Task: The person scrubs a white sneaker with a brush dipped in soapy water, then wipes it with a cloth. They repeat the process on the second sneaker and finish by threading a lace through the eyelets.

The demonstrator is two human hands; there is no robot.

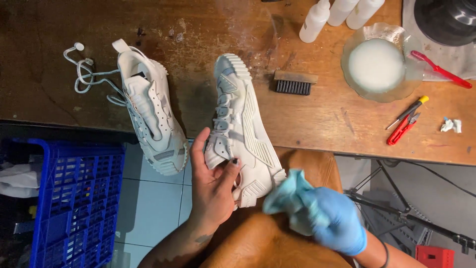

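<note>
My bare left hand (212, 184) grips the heel end of a white sneaker (243, 124), thumb hooked into its opening. The shoe lies sole-right with its toe on the wooden table (322, 124) and its heel over my lap. My right hand (332, 218), in a blue glove, holds a bunched light-blue cloth (285, 196) against the shoe's heel. A second white sneaker (151, 111) lies to the left, partly over the table edge, with a loose white lace (87, 74) trailing from it.
A dark-bristled brush (293, 83) lies right of the shoe's toe. Farther right: a clear bowl of white foam (378, 64), a red toothbrush (441, 70), red snips (402, 128), white squeeze bottles (337, 12). A blue plastic crate (74, 198) stands on the floor at left.
</note>
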